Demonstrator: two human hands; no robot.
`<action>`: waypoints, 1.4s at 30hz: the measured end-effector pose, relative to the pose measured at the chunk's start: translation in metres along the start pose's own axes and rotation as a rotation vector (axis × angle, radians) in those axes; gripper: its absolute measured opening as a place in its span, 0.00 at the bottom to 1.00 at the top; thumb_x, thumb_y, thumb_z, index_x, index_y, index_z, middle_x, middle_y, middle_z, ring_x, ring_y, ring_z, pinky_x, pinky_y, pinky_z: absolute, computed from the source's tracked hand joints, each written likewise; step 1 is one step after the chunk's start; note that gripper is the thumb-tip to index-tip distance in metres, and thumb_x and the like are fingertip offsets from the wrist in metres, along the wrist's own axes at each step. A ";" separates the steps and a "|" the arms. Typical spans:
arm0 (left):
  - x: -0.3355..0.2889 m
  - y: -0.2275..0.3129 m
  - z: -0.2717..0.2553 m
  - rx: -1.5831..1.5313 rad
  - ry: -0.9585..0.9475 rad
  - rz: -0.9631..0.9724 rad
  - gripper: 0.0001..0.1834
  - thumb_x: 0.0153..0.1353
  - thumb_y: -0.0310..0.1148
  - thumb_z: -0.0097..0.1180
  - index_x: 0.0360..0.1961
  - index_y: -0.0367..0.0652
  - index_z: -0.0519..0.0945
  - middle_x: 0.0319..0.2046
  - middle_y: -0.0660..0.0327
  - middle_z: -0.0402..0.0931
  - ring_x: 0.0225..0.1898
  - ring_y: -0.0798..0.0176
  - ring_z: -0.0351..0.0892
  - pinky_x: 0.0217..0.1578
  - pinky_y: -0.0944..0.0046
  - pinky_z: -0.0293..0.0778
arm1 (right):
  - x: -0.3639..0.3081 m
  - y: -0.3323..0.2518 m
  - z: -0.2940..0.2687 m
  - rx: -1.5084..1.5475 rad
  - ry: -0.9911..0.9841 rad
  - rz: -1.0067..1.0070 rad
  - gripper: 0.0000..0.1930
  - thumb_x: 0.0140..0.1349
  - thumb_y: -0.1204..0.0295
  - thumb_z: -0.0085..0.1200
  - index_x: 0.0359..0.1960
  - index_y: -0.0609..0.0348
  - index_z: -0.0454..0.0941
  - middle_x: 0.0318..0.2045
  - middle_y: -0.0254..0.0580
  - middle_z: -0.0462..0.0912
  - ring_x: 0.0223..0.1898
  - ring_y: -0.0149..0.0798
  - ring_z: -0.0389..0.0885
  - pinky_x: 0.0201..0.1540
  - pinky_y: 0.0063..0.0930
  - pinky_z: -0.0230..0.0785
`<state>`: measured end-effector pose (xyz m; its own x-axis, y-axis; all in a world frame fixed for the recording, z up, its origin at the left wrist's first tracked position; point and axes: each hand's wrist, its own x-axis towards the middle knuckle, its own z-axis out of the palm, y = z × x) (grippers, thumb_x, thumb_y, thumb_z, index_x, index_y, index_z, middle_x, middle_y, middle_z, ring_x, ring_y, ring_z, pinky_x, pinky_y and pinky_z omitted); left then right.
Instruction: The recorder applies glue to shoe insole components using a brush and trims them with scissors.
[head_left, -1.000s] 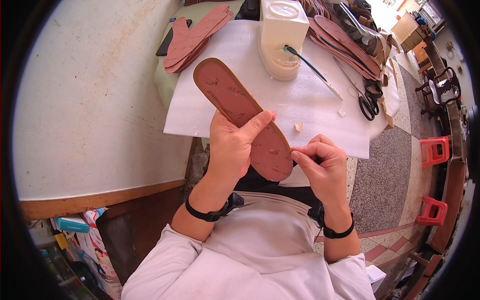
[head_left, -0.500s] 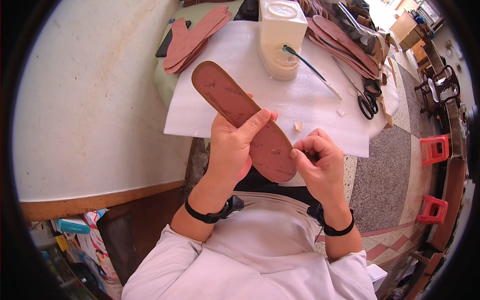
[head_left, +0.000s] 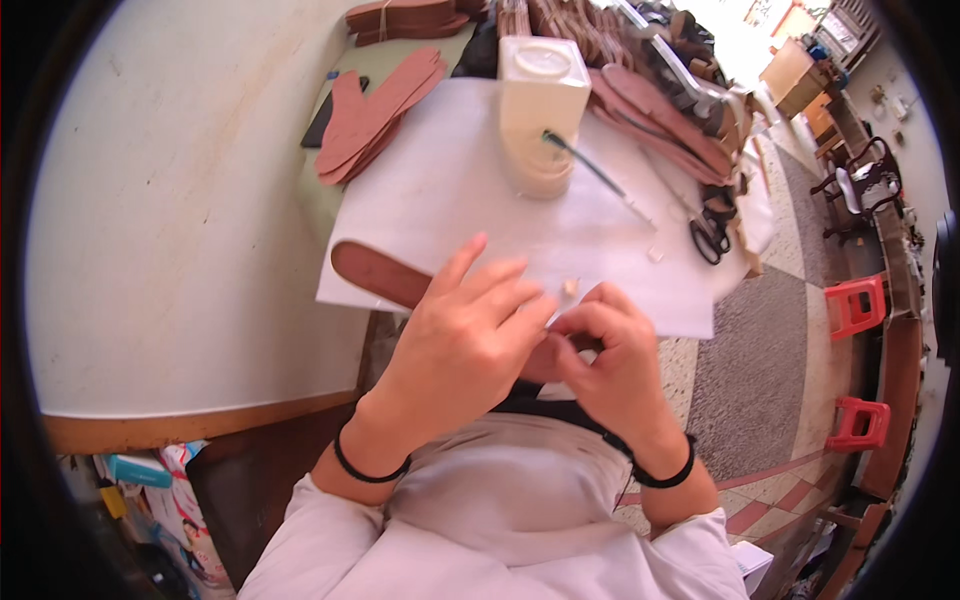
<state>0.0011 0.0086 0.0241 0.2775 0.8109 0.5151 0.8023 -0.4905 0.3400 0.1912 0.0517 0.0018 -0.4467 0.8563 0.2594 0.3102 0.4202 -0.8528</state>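
Note:
A reddish-brown shoe insole (head_left: pixel 380 272) lies at an angle in front of me. Its far end, with a tan rim, shows on the left, while my left hand (head_left: pixel 465 330) covers its middle. That hand is palm down across the insole, its fingers stretched out and slightly blurred. My right hand (head_left: pixel 610 350) is closed at the insole's near end, thumb against curled fingers. Whatever else may be between those fingertips is hidden. A small tan scrap (head_left: pixel 571 287) rests on the white sheet (head_left: pixel 450 180) just beyond both hands.
A cream plastic container (head_left: pixel 540 100) with a dark green brush (head_left: pixel 600 175) in it stands on the sheet. Insole piles lie on the left (head_left: pixel 375 125) and right (head_left: pixel 665 125). Black-handled scissors (head_left: pixel 711 235) lie at the right edge. Red stools (head_left: pixel 855 306) stand on the floor.
My left hand has let go of the insole's middle and opened above it. The insole has dropped lower and leans further left. The right hand stays closed at its near end.

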 end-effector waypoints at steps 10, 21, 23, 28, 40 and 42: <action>-0.006 0.004 0.000 -0.209 -0.225 -0.068 0.02 0.56 0.26 0.63 0.29 0.41 0.81 0.26 0.60 0.77 0.31 0.53 0.79 0.32 0.55 0.75 | -0.009 -0.005 -0.019 -0.100 -0.144 -0.012 0.06 0.53 0.80 0.67 0.32 0.62 0.83 0.31 0.45 0.78 0.28 0.44 0.80 0.31 0.33 0.73; -0.014 -0.007 0.008 -0.423 -0.156 -0.207 0.03 0.54 0.20 0.65 0.29 0.37 0.84 0.25 0.55 0.79 0.27 0.51 0.77 0.28 0.56 0.71 | 0.003 0.003 -0.042 0.051 -0.221 0.176 0.04 0.56 0.83 0.66 0.32 0.66 0.85 0.30 0.37 0.77 0.26 0.28 0.74 0.29 0.23 0.66; -0.014 -0.008 0.008 -0.425 -0.169 -0.221 0.02 0.54 0.21 0.66 0.29 0.37 0.84 0.25 0.54 0.80 0.27 0.52 0.77 0.28 0.57 0.71 | 0.002 0.006 -0.040 0.083 -0.203 0.189 0.03 0.56 0.83 0.67 0.32 0.66 0.86 0.29 0.34 0.76 0.26 0.25 0.72 0.28 0.21 0.64; -0.016 -0.014 0.011 -0.480 -0.156 -0.246 0.03 0.54 0.21 0.66 0.29 0.36 0.84 0.24 0.53 0.79 0.26 0.52 0.77 0.28 0.57 0.71 | 0.002 0.011 -0.043 0.124 -0.205 0.252 0.03 0.56 0.83 0.67 0.31 0.66 0.86 0.29 0.33 0.76 0.25 0.23 0.69 0.28 0.21 0.62; -0.016 -0.017 0.015 -0.506 -0.180 -0.301 0.03 0.53 0.20 0.65 0.30 0.35 0.85 0.24 0.52 0.80 0.25 0.54 0.78 0.27 0.60 0.72 | 0.001 0.013 -0.040 0.098 -0.191 0.336 0.02 0.56 0.82 0.67 0.31 0.66 0.87 0.26 0.32 0.75 0.25 0.22 0.68 0.27 0.21 0.60; -0.017 -0.018 0.015 -0.529 -0.183 -0.325 0.03 0.54 0.20 0.65 0.30 0.35 0.85 0.24 0.53 0.80 0.25 0.56 0.78 0.27 0.61 0.72 | 0.000 0.013 -0.041 0.101 -0.187 0.343 0.03 0.55 0.82 0.68 0.31 0.66 0.87 0.26 0.31 0.75 0.24 0.22 0.68 0.27 0.21 0.59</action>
<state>-0.0103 0.0082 -0.0029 0.1870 0.9631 0.1938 0.5048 -0.2634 0.8221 0.2296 0.0696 0.0089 -0.4793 0.8684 -0.1269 0.3880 0.0800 -0.9182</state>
